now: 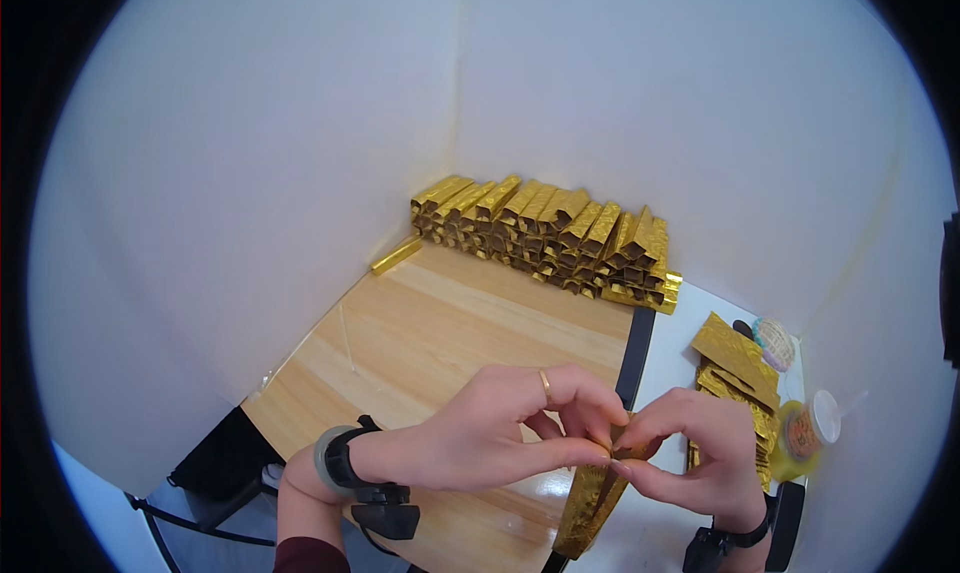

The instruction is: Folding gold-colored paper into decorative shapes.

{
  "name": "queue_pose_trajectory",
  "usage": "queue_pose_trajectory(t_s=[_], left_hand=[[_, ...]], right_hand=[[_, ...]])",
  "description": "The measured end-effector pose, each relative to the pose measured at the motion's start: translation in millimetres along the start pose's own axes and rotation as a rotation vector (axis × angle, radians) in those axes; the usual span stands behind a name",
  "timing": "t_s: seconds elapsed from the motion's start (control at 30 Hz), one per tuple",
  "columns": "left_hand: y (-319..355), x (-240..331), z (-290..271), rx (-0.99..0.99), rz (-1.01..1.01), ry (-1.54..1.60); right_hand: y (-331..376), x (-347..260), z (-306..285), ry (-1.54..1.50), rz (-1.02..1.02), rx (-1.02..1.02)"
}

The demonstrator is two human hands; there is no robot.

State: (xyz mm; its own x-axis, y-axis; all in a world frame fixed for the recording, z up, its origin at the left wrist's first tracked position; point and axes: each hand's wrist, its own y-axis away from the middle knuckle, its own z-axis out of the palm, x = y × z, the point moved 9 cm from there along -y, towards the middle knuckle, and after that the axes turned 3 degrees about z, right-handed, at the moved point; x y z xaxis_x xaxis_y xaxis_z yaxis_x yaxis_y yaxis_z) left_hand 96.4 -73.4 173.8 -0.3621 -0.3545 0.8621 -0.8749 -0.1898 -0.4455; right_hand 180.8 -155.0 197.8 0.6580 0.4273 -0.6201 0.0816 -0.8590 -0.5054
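My left hand (490, 428), wearing a ring, pinches the upper end of a gold foil paper tube (590, 510) between thumb and fingers. At the same end, my right hand (700, 448) has thumb and index finger closed on the tube, the fingertips of both hands almost meeting. The tube slants down toward me over the near right table edge, with a fold or seam along its length. My fingers cover most of its upper end. Both wrists carry black strapped devices.
Many similar gold tubes are stacked in a pile (540, 223) at the back of the wooden table (450, 318). One gold tube (397, 256) lies left of it. On the white surface at right are folded gold sheets (735, 373), a lidded cup (820, 418) and a round patterned object (775, 338).
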Motion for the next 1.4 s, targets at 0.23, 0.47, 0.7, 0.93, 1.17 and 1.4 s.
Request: queue_pose_trajectory(t_s=[0.23, 0.47, 0.7, 0.93, 1.17, 1.4], left_hand=[[-0.8, -3.1, 3.0, -0.009, -0.053, 0.013], [-9.4, -13.6, 3.3, -0.099, 0.031, -0.062], [-8.7, -10.4, 3.5, -0.086, 0.073, -0.049], [-4.6, -4.1, 2.5, -0.04, 0.061, -0.194], [-1.3, 7.1, 1.6, 0.043, 0.172, -0.332], [0.0, 14.8, 0.8, 0.059, 0.216, -0.421]], right_hand=[[1.7, -13.8, 2.4, 0.166, -0.135, 0.071], [3.3, -13.1, -3.6, 0.188, -0.152, 0.139], [2.1, -5.3, -3.5, 0.233, -0.074, 0.171], [6.5, -5.0, -5.3, 0.208, -0.138, 0.231], [4.7, -11.3, -0.9, 0.304, -0.212, 0.199], [9.7, -21.2, -0.3, 0.398, -0.339, 0.225]])
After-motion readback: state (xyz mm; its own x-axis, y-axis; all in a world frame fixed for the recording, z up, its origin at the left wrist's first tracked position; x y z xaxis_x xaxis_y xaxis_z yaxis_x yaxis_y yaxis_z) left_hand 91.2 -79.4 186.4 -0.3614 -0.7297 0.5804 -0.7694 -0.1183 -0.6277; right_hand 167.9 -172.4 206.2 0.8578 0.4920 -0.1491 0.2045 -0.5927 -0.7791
